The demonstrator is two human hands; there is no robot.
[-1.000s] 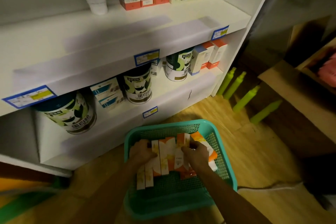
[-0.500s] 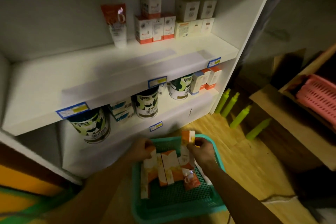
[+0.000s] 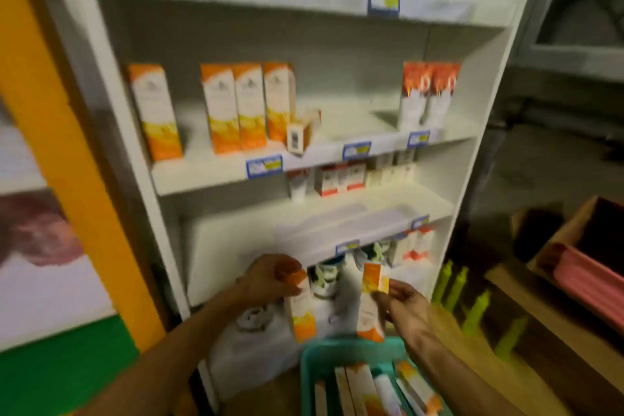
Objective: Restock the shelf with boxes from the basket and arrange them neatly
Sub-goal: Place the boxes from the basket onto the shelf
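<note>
My left hand (image 3: 270,275) grips the top of a tall white-and-orange box (image 3: 302,309), held upright above the teal basket (image 3: 309,361). My right hand (image 3: 403,306) holds a second such box (image 3: 371,300) beside it. More of these boxes (image 3: 358,388) lie in the basket at the bottom edge. On the white shelf (image 3: 216,167) higher up stand several matching boxes (image 3: 233,108), one apart at the left (image 3: 153,111), and one small box lying on its side (image 3: 299,133).
Red-and-white tubes (image 3: 427,94) stand at the right of that shelf. Lower shelves hold small boxes (image 3: 341,177) and cans (image 3: 326,277). Green bottles (image 3: 472,307) and a pink basket (image 3: 587,280) sit at the right. An orange post (image 3: 67,145) flanks the shelf's left.
Both hands have lifted out of the basket, each with a box, up in front of the lower shelves. The view has tilted upward, bringing the higher shelf with orange boxes into sight.
</note>
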